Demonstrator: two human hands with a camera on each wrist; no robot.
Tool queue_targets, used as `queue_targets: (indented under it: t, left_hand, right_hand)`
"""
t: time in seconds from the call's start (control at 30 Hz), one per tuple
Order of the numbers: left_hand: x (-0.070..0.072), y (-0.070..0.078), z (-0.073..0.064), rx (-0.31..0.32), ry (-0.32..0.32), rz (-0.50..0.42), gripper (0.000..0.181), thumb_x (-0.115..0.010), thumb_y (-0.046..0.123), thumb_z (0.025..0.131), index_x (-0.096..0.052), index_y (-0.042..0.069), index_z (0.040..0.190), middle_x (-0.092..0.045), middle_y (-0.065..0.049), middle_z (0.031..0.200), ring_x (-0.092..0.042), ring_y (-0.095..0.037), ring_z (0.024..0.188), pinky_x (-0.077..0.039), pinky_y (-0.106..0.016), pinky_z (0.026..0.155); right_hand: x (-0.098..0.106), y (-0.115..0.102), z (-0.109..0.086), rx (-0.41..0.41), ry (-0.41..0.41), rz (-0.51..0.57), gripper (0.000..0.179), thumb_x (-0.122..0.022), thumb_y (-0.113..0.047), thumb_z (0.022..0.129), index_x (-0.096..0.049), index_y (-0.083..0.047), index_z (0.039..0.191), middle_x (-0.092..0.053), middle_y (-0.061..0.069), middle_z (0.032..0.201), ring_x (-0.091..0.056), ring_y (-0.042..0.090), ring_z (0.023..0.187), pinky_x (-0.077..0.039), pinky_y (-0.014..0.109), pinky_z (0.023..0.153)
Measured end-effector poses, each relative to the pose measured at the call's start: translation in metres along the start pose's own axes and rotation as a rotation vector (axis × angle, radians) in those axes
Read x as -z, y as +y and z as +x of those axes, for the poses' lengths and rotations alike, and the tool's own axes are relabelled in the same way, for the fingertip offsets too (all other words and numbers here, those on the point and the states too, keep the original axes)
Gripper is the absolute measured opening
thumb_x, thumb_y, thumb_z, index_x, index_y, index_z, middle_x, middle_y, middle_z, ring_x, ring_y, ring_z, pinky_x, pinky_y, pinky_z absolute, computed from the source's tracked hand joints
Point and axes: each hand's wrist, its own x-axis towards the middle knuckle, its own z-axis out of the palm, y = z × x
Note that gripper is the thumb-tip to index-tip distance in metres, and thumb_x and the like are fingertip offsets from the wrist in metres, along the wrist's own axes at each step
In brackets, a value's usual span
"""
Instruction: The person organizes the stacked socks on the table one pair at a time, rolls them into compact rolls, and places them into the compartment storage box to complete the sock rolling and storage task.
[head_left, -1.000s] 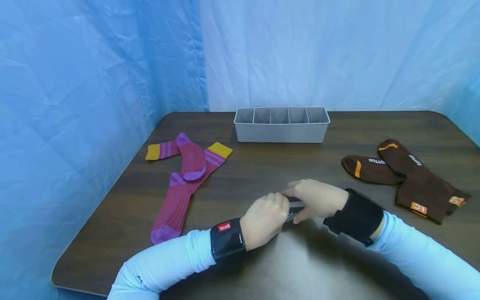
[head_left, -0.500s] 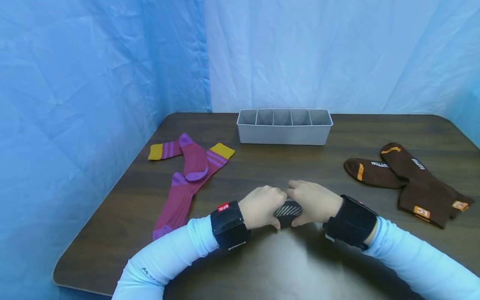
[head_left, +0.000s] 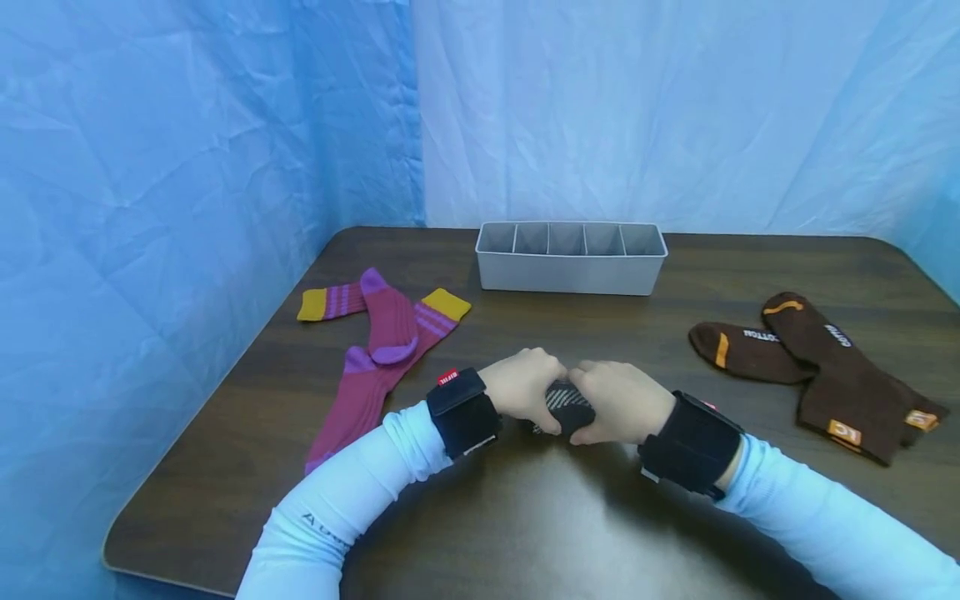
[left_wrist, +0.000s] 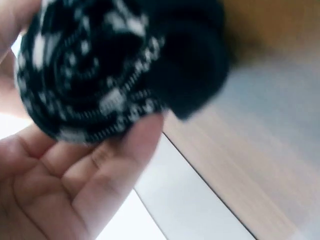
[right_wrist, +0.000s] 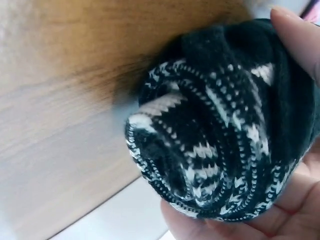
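Observation:
A black pair of socks with white patterning (head_left: 570, 408), rolled into a bundle, sits between both hands near the middle of the table. My left hand (head_left: 527, 387) grips its left side, thumb toward me. From the right, my right hand (head_left: 622, 404) holds the other side. In the left wrist view, the spiral end of the rolled socks (left_wrist: 90, 75) shows above the fingers, with a plain black part beside it. The right wrist view shows the opposite coiled end (right_wrist: 185, 150), where an inner layer sticks out a little.
A grey organizer box (head_left: 572, 273) with several compartments stands at the back of the dark wooden table (head_left: 585, 533). Crossed maroon socks (head_left: 360, 396) with yellow cuffs lie at left. Crossed brown socks (head_left: 847, 383) lie at right. Blue sheeting (head_left: 195, 167) encloses the table.
The left hand has turned and moved away from me, thumb now round the near side of the bundle. The right hand has shifted slightly left. The rolled socks show more between the hands.

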Motion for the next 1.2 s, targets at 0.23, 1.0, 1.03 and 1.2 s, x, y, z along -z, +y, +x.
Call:
queue_targets:
  t: [0.23,1.0,1.03,1.2]
  left_hand:
    - [0.0,-0.004,0.004,-0.002,-0.032,0.001,0.05,-0.076,0.024,0.061,-0.056,0.011,0.106,-0.061,0.003,0.093,-0.054,-0.006,0.08,-0.044,-0.018,0.073]
    - [-0.004,-0.016,-0.006,0.023,0.089,-0.146,0.06,-0.076,0.03,0.06,-0.053,0.011,0.112,-0.059,0.002,0.103,-0.051,-0.008,0.09,-0.041,-0.02,0.082]
    - [-0.004,-0.016,-0.006,0.02,0.088,-0.159,0.059,-0.076,0.03,0.059,-0.054,0.011,0.111,-0.059,0.003,0.102,-0.051,-0.008,0.089,-0.041,-0.02,0.081]
    - [0.004,-0.027,-0.004,-0.062,0.018,-0.252,0.056,-0.075,0.032,0.061,-0.055,0.012,0.109,-0.059,0.003,0.102,-0.051,-0.006,0.089,-0.041,-0.017,0.078]
  right_hand:
    - [0.002,0.004,0.005,-0.022,-0.043,0.011,0.053,-0.077,-0.033,0.055,-0.057,-0.006,0.096,-0.061,0.003,0.084,-0.056,0.015,0.074,-0.046,0.033,0.07]
    - [0.003,0.001,0.019,-0.058,-0.126,-0.002,0.049,-0.078,-0.029,0.056,-0.058,-0.008,0.096,-0.062,0.003,0.081,-0.055,0.015,0.071,-0.047,0.035,0.071]
    - [0.003,0.001,0.019,-0.054,-0.124,-0.003,0.049,-0.077,-0.029,0.056,-0.058,-0.008,0.096,-0.062,0.003,0.08,-0.055,0.015,0.07,-0.047,0.035,0.07]
    - [0.003,0.001,0.016,-0.023,-0.108,-0.022,0.048,-0.076,-0.03,0.056,-0.059,-0.006,0.093,-0.062,0.002,0.076,-0.055,0.012,0.065,-0.047,0.032,0.066]
